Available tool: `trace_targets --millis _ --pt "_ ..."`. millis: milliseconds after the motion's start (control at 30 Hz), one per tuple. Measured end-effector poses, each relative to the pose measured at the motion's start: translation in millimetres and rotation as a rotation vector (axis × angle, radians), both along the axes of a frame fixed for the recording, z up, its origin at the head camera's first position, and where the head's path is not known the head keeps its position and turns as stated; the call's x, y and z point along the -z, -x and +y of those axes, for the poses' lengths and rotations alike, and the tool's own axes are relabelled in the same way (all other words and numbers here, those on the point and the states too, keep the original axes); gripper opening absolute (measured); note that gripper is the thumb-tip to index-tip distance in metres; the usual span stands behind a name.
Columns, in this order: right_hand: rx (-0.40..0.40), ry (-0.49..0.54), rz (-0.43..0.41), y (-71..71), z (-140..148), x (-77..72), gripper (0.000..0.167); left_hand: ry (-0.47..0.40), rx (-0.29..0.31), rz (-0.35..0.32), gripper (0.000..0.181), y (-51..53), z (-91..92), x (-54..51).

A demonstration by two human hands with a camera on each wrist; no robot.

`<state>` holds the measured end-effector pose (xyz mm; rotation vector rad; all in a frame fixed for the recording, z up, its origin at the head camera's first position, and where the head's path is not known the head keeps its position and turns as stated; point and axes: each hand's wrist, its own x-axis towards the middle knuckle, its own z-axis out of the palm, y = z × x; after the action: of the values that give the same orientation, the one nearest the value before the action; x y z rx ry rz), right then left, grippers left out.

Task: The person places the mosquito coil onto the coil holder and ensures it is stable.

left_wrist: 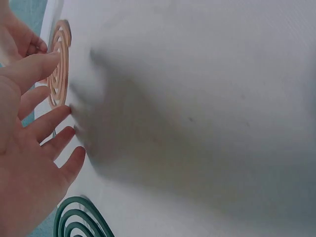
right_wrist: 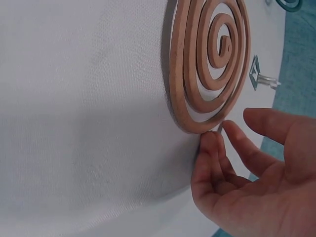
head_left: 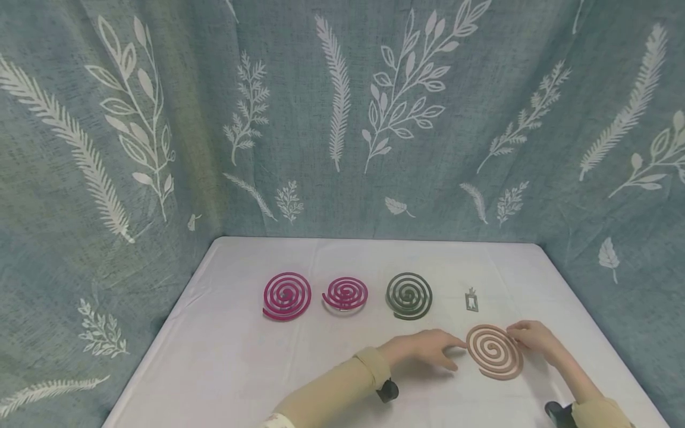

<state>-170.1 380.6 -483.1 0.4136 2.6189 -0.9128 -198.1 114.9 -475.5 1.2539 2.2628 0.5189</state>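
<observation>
A tan spiral mosquito coil (head_left: 495,352) lies on the white-covered table between the two hands. My left hand (head_left: 430,347) reaches to its left edge, fingers spread and the index fingertip at the rim; the left wrist view shows this hand (left_wrist: 42,133) holding nothing. On the coil's far right side is my right hand (head_left: 535,337). Close up, the right hand (right_wrist: 256,173) has bent fingers whose tips touch the outer ring of the coil (right_wrist: 192,106), while the thumb stands apart from it.
A small metal coil stand (head_left: 471,301) lies behind the tan coil. Farther left, a dark green coil (head_left: 409,296) and two magenta coils, a middle one (head_left: 345,293) and a leftmost one (head_left: 286,296), form a row. Patterned blue-green curtain (head_left: 342,119) surrounds the table.
</observation>
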Motion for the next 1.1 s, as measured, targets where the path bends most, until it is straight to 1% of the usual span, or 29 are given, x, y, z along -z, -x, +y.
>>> trace_targets --millis 67,300,433,567,700,800,933,1000,1100 --pt "0.0 0.003 0.002 -1.2 -0.6 -0.6 0.052 0.005 -0.003 0.0 0.054 -1.4 2.2 0.3" --pt "0.016 0.036 0.008 -3.9 -4.8 -4.0 0.047 0.031 -0.001 0.037 0.056 -2.7 7.3 2.9" --pt "0.021 0.057 0.013 -3.4 -6.5 -3.5 0.047 0.034 -0.019 0.018 0.057 -1.9 7.9 3.8" --pt "0.022 0.063 0.017 -2.9 -7.2 -3.6 0.047 0.025 -0.037 -0.018 0.06 -1.6 6.8 3.3" --pt "0.037 0.092 0.013 -2.3 -7.4 -3.1 0.046 -0.004 -0.067 -0.054 0.061 -1.8 4.8 2.2" --pt "0.052 0.125 0.012 -0.9 -7.4 -1.9 0.045 -0.032 -0.11 -0.065 0.061 -1.3 3.7 3.2" --pt "0.066 0.152 0.011 -0.1 -7.1 -1.0 0.044 -0.069 -0.155 -0.062 0.061 0.1 2.9 5.5" --pt "0.062 0.159 0.013 -0.6 -6.6 -1.2 0.044 -0.093 -0.164 -0.056 0.061 1.1 2.7 5.8" --pt "0.061 0.172 0.015 -1.1 -5.5 -1.4 0.045 -0.137 -0.169 -0.028 0.059 3.0 3.1 7.1"
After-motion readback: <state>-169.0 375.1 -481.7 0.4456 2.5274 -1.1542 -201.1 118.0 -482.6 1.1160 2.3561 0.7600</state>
